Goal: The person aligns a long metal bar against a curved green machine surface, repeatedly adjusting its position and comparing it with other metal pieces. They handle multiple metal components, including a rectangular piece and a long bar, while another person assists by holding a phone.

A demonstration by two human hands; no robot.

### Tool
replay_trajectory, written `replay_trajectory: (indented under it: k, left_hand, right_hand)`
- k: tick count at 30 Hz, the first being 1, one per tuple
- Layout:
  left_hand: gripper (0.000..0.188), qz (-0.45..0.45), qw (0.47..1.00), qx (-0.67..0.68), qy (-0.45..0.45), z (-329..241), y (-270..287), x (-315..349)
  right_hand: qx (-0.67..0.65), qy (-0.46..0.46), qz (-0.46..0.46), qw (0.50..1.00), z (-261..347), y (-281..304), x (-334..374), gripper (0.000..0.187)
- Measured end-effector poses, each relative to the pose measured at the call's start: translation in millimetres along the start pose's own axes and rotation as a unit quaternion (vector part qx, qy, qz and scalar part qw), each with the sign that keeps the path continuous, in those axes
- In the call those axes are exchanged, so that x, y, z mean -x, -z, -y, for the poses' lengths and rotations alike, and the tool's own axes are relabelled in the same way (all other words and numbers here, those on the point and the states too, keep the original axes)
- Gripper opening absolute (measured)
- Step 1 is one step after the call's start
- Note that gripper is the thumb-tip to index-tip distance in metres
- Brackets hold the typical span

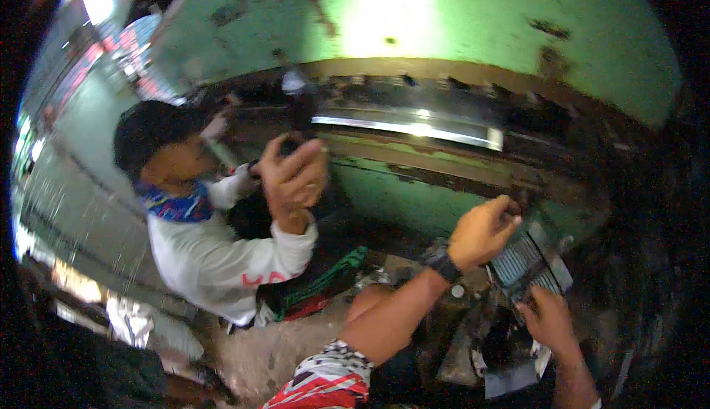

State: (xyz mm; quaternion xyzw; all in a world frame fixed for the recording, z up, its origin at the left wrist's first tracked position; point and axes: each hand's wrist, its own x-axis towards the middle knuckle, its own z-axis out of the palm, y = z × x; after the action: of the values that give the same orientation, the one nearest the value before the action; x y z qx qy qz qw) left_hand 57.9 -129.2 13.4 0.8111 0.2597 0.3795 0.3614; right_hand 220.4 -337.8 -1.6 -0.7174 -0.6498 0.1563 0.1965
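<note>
My left hand (481, 233), with a dark watch (444, 262) on its wrist, hangs above a slatted metal panel (520, 259). Its fingers are curled together, and whatever they may hold is too small and blurred to name. Lower down, my right hand (549, 319) grips the near edge of that panel, thumb and fingers closed on it. The panel is tilted and looks greyish, with rows of narrow slats and a pale plate (566, 274) along its right side.
On the left a co-worker in a white long-sleeved top (207, 261) raises a hand (296, 176) close by. A bright metal strip (414, 126) lies along the ledge of the green wall (488, 9). Green netting (325, 279) and a pale flat piece (512, 382) lie below.
</note>
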Motion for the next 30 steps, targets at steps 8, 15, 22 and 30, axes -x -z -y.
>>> replay_trajectory:
  k: [8,15,22,30]
  left_hand:
    - [0.029,0.089,0.979,-0.181,-0.009,-6.0,14.3,19.7]
    - [0.030,0.092,0.979,-0.183,-0.002,-19.1,15.2,19.5]
    - [0.030,0.111,0.979,-0.169,0.015,-19.0,7.7,16.2]
    - [0.031,0.110,0.977,-0.181,0.003,-15.4,2.6,16.1]
  right_hand:
    - [-0.001,0.020,0.016,1.000,11.4,5.1,-4.0,0.026]
    - [-0.134,-0.015,0.003,0.991,1.0,-12.2,4.7,0.025]
    - [-0.053,0.010,0.018,0.998,5.2,-0.3,1.5,0.024]
    - [0.030,0.049,-0.001,0.998,8.1,-3.9,-0.5,0.024]
